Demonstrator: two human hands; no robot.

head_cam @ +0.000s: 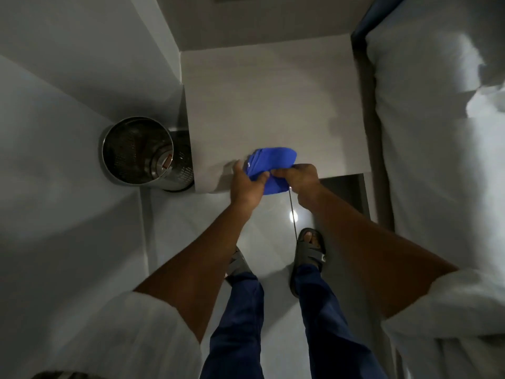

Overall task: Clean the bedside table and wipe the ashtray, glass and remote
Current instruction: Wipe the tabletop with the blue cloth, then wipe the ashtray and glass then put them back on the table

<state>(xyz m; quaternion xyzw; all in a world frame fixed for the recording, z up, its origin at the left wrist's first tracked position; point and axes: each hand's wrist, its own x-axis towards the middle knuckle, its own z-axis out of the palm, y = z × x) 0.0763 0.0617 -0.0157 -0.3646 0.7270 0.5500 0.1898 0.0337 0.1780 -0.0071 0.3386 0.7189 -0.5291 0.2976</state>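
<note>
**Both hands on a blue cloth at the counter's front edge**

The person stands at the bedside counter (273,105), a pale rectangular top set into a corner between a wall on the left and the bed (437,132) on the right. The visible surface of the counter is bare.

A folded blue cloth (269,162) sits at the counter's near edge, part of it over the top and part hanging out past the edge. The left hand (247,184) grips the cloth's left side, thumb on top and fingers curled under the fold. The right hand (299,179) pinches the cloth's lower right part, fingers closed on the fabric. The two hands meet almost thumb to thumb over the cloth.

A thin light cord (293,214) runs down from below the right hand toward the floor (191,214); what it is attached to cannot be told.

A perforated metal bin (144,154) stands on the floor just beside the counter's left front corner, with a small item lying inside it.

Below, the person's feet in dark sandals (310,247) rest on glossy tiles, with dark blue trousers and white sleeves in view.
</note>
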